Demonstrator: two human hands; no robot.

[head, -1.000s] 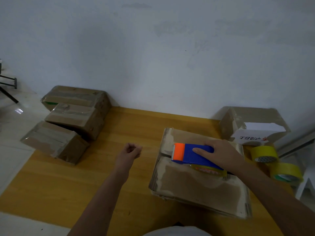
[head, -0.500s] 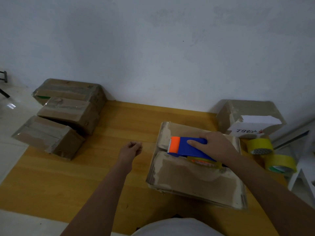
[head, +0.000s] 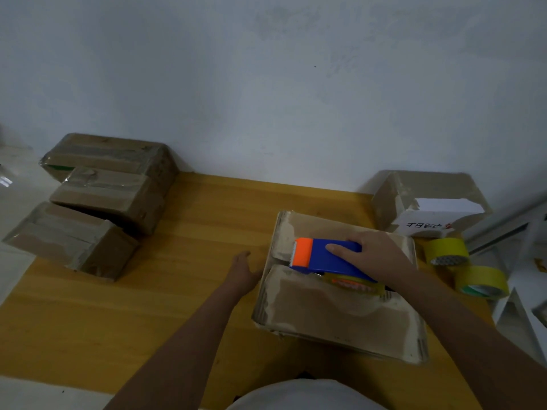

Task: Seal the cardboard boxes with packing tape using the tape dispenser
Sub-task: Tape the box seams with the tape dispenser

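A flat brown cardboard box [head: 340,309], skinned with glossy tape, lay nearest on the yellow wooden table [head: 118,315]. The right hand [head: 376,255] gripped the blue tape dispenser with an orange front [head: 322,257], which rested on the box's top seam, orange end pointing left. The left hand [head: 241,269] sat at the box's left edge, fingers turned away; how it was set I could not tell. Two yellow tape rolls [head: 464,266] lay right of the box. Farther back stood an open cardboard box with a white label [head: 426,202], and at far left three taped cardboard boxes [head: 97,202] were piled by the wall.
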